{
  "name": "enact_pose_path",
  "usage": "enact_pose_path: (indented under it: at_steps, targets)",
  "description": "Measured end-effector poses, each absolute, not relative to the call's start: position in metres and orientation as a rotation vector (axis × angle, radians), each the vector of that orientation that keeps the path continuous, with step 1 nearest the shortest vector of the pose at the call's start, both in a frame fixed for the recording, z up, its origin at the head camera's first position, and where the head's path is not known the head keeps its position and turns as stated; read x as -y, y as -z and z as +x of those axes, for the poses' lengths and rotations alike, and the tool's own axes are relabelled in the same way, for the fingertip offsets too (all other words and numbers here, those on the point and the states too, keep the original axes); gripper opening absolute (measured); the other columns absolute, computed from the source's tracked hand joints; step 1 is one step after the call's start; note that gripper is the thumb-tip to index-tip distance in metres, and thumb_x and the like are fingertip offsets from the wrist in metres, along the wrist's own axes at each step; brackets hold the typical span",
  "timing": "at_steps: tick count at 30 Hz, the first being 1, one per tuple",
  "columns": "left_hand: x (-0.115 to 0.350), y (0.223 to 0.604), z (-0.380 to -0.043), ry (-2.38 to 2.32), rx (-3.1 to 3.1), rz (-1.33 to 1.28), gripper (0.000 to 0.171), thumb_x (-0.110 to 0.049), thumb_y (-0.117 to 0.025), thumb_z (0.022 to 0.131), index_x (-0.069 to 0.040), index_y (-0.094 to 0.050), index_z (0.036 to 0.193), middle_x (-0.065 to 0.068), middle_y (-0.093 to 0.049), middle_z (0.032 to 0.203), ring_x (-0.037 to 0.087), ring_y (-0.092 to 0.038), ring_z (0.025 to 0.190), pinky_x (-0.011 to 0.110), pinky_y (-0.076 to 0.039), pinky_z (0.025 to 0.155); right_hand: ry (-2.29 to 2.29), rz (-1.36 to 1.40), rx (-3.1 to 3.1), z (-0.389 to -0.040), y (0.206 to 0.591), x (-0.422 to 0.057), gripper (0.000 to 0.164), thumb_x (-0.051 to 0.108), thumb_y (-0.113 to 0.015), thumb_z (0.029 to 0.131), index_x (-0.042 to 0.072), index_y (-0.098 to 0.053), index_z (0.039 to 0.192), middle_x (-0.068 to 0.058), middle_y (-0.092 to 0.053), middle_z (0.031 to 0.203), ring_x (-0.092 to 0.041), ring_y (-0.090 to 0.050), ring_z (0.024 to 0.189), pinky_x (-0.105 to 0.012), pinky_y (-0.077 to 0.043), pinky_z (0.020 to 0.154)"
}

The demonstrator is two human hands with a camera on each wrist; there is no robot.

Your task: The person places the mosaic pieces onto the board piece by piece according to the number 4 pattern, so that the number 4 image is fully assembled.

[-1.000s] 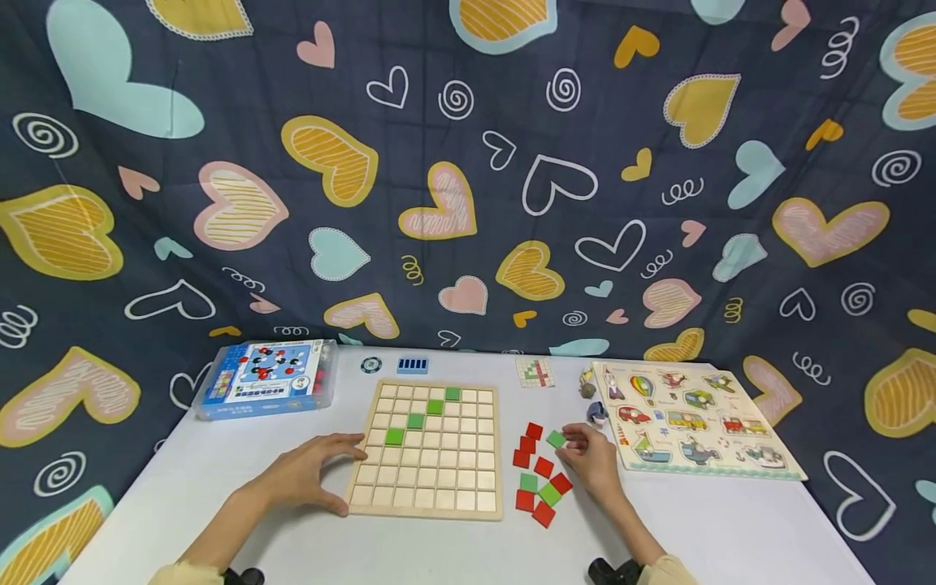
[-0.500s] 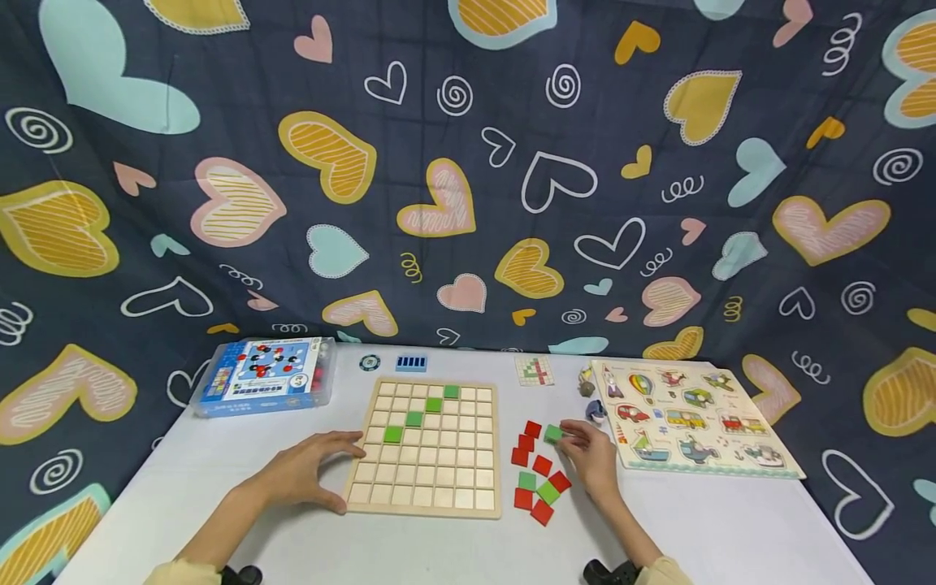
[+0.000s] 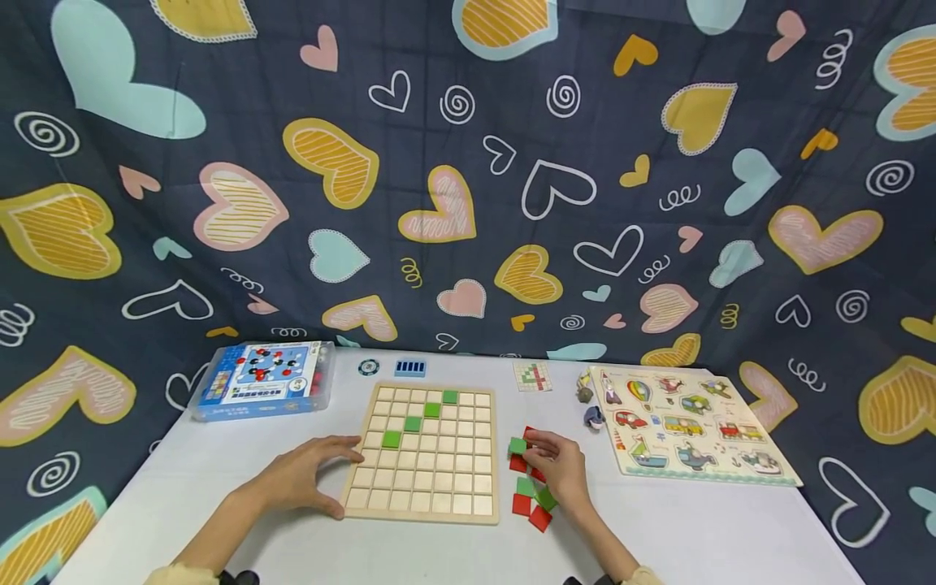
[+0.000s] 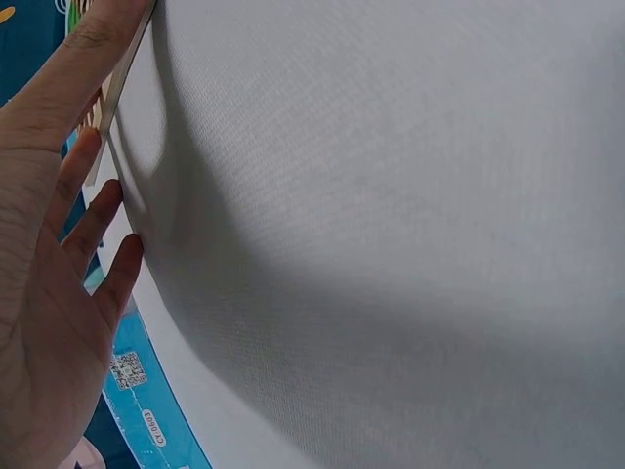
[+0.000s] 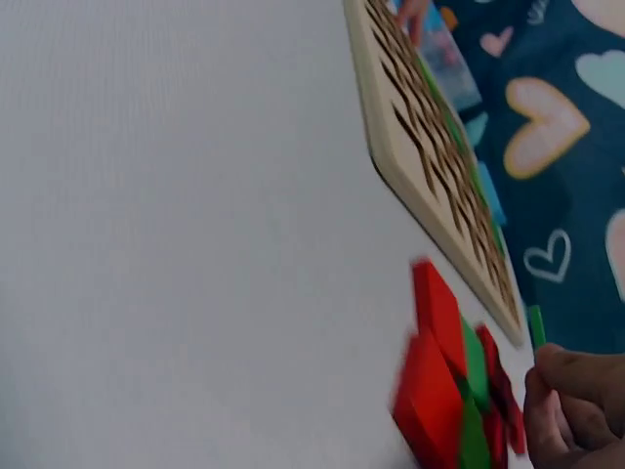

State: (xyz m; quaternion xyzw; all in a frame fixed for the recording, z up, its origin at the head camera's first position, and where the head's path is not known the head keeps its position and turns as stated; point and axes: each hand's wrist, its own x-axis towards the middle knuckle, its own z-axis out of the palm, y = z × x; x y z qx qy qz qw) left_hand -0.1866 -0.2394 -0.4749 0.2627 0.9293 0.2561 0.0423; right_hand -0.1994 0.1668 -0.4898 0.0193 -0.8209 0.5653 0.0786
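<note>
A wooden grid board (image 3: 422, 504) lies mid-table, with several green square tiles set in a diagonal line of its cells. My left hand (image 3: 298, 478) rests at the board's left edge, thumb by the near corner and fingers spread. In the left wrist view the left hand (image 4: 59, 293) shows its fingers extended. My right hand (image 3: 561, 470) pinches a green tile (image 3: 517, 445) between thumb and fingertips, over the loose tiles right of the board. That green tile (image 5: 537, 326) stands up from the fingertips in the right wrist view. Red tiles (image 3: 539, 518) and green ones lie below the hand, partly hidden.
A clear plastic box (image 3: 263, 380) with a molecule picture stands at the back left. Near it lie a round chip (image 3: 369, 367) and a blue card (image 3: 410, 369). A small pattern card (image 3: 532, 376), figurines (image 3: 594, 418) and a vehicle puzzle board (image 3: 687, 422) sit at the right.
My right hand has lifted the green tile and carried it left across the loose tiles towards the board. The left hand stays at the board's left edge.
</note>
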Motion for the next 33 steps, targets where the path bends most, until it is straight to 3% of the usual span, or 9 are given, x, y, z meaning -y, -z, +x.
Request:
enact_pose_path:
  at_steps: [22,33]
  targets:
    - [0.239,0.473,-0.190,-0.787,-2.811,0.794,0.076,-0.058,-0.081,0.058,-0.020,-0.063,0.121,0.008,-0.049,0.142,0.040,-0.042,0.129,0.064,-0.038,0.099,-1.790,0.356,2.437,-0.200,0.503,-0.072,0.025,-0.008,-0.071,0.078,-0.007,-0.070,0.102,-0.015,-0.072,0.094,-0.022,-0.069,0.081,-0.019,-0.056,0.069]
    - [0.240,0.476,-0.187,-0.811,-2.821,0.803,0.075,-0.056,-0.082,0.058,-0.019,-0.064,0.120,0.008,-0.049,0.142,0.041,-0.042,0.128,0.065,-0.038,0.098,-1.886,0.471,2.392,-0.201,0.500,-0.035,0.026,-0.013,-0.071,0.074,-0.008,-0.069,0.099,-0.016,-0.072,0.093,-0.010,-0.066,0.075,-0.016,-0.055,0.068]
